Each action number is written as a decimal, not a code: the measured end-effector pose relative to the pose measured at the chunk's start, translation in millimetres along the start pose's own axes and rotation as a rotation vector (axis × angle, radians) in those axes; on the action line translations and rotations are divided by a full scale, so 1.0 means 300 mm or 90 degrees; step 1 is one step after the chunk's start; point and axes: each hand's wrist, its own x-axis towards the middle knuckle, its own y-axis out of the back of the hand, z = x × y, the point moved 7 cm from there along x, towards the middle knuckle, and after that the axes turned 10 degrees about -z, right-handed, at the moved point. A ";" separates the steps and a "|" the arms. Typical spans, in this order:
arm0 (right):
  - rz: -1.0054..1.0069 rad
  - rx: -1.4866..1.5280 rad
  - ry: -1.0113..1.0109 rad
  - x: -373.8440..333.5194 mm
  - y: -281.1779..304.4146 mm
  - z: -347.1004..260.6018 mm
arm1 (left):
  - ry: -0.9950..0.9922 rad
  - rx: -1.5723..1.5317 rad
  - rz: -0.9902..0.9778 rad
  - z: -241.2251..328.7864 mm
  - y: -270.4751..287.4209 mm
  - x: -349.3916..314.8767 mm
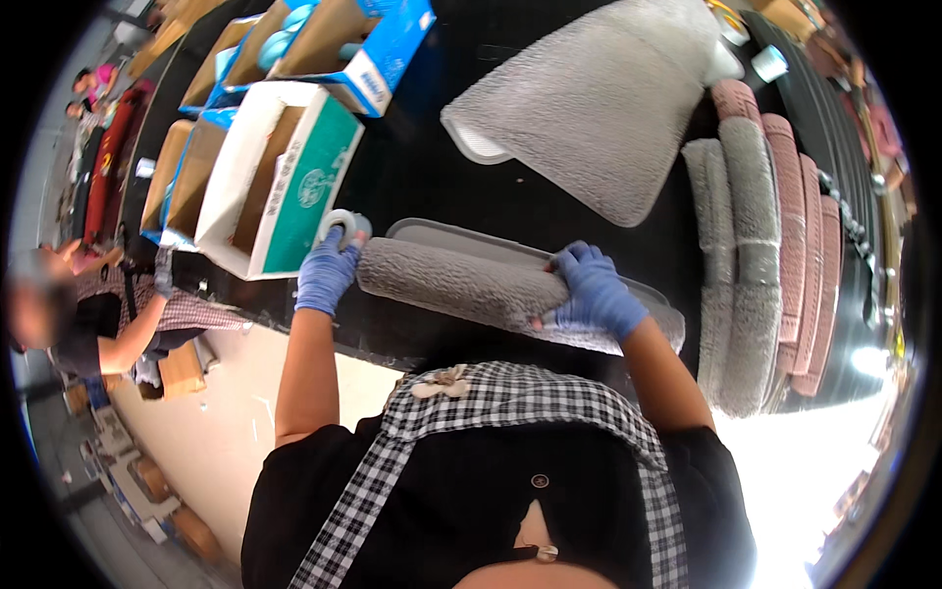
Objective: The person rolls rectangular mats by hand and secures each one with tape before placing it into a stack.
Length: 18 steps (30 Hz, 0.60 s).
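Observation:
Both my hands wear blue gloves with bare fingertips. In front of me on the black table lies a grey plush mat [446, 282], rolled up, with a smooth flat grey edge showing along its far side. My right hand [594, 293] is wrapped over the right part of the roll, thumb on the near side. At the roll's left end, my left hand [329, 273] is closed round a whitish roll of tape [340, 222]. Farther off, a larger grey plush mat [599, 98] lies spread out, with a pale underside showing at one corner.
Rolled grey mats [753, 265] and rolled pink mats [788, 245] lie side by side at the right. A white and green box [309, 187] stands left, with blue boxes [388, 59] behind it. Another person [93, 319] works beyond the table's left edge.

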 end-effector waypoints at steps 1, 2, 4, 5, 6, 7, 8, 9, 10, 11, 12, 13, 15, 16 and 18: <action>-0.030 0.018 -0.008 0.010 0.006 0.015 | 0.012 0.008 -0.020 0.042 0.009 0.020; -0.024 0.023 -0.019 0.021 0.021 0.028 | 0.029 0.020 -0.032 0.076 0.045 0.027; -0.051 0.028 -0.050 0.034 0.023 0.063 | -0.024 0.056 0.015 0.107 0.044 0.035; -0.050 0.033 -0.045 0.036 0.024 0.075 | -0.073 -0.286 0.036 0.133 0.061 0.014; -0.045 0.038 -0.054 0.036 0.026 0.086 | -0.116 -0.629 0.050 0.165 0.072 -0.011; -0.047 0.040 -0.051 0.037 0.017 0.093 | -0.270 -0.736 0.051 0.318 0.127 -0.079; -0.048 0.040 -0.045 0.034 0.011 0.096 | -0.297 -0.784 -0.049 0.424 0.149 -0.147; -0.049 0.041 -0.051 0.029 0.008 0.100 | -0.292 -0.795 -0.144 0.523 0.129 -0.192; -0.034 0.042 -0.029 0.027 0.012 0.090 | -0.288 -0.723 -0.213 0.609 0.082 -0.227; -0.017 0.042 0.001 0.028 0.025 0.068 | -0.327 -0.821 -0.333 0.650 -0.017 -0.267; -0.015 0.042 -0.001 0.028 0.021 0.077 | -0.290 -0.841 -0.458 0.712 -0.104 -0.294; 0.053 0.116 0.061 0.014 0.033 0.086 | -0.306 -0.815 -0.539 0.809 -0.121 -0.330; 0.117 0.311 0.175 -0.029 0.083 0.069 | -0.368 -0.720 -0.474 0.812 -0.211 -0.307; 0.117 0.312 0.170 -0.041 0.098 0.069 | -0.358 -0.673 -0.466 0.799 -0.238 -0.294; 0.049 0.706 0.246 -0.056 0.097 0.077 | -0.352 -0.685 -0.469 0.810 -0.236 -0.292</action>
